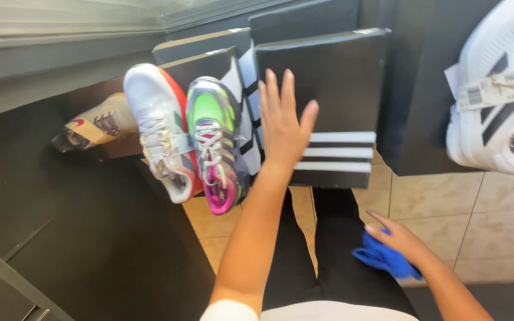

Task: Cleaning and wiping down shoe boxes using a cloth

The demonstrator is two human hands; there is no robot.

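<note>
Head view, looking down along a dark shelf (90,238) and a tiled floor (494,208).

Surroundings: three shoes sit on the shelf edge in a row. A tan shoe (93,125) is farthest left, partly in shadow. A white shoe with an orange sole (159,128) lies just beside a green and pink shoe (215,142); these two touch along their sides, toes pointing toward the viewer. Behind them stand more dark boxes (203,50), stacked close. At upper right a white shoe with dark stripes (494,95) carries a paper tag and sits on a separate dark surface, well apart from the others.

Black box with white stripes (334,89): stands just right of the green and pink shoe, its lower edge overhanging the floor.

Left hand (282,125): arm stretched forward, palm flat against the front of the black box, fingers spread and straight. Nothing is pinched.

Right hand (402,241): held low near the person's leg, fingers curled loosely over a blue cloth (382,258), gripping it against the palm.
</note>
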